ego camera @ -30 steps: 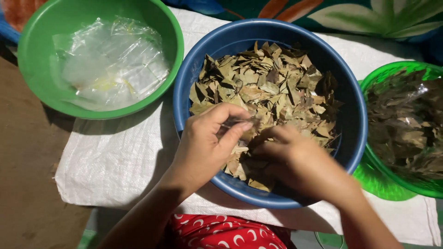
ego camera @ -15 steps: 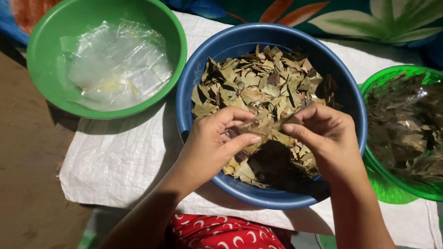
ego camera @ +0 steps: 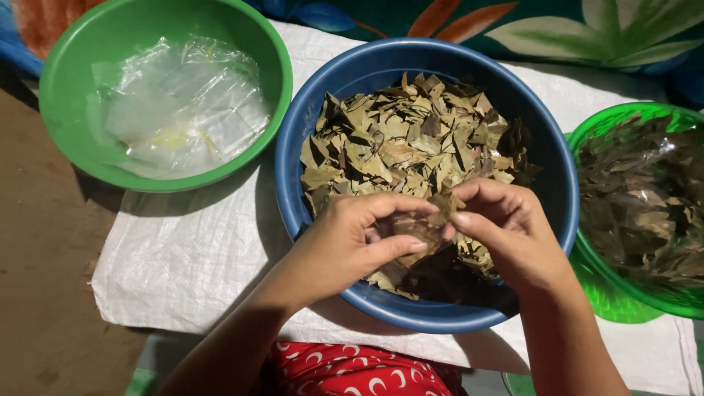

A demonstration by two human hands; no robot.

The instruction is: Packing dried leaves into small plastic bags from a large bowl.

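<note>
Blue bowl (ego camera: 308,125), olive-brown dry leaves (ego camera: 400,143), green bowl w/ clear bags (ego camera: 66,95), white woven sack (ego camera: 191,257)

Dry leaves (ego camera: 400,143), tan and olive, broken and curled, heaped loose in a round blue bowl (ego camera: 550,183). One small bunch (brownish) pinched above the heap's near side.

White woven sack (ego camera: 183,257) lay spread underneath, taken as ref. On its upper-left corner sat a green bowl (ego camera: 70,139) w/ clear plastic bags (ego camera: 180,110) inside. At its right edge, a translucent green bowl (ego camera: 609,293) w/ bagged dark leaves (ego camera: 638,198). Beyond the sack's far edge, floral-print cloth (ego camera: 587,37); left of it, bare brown floor (ego camera: 44,293).
</note>
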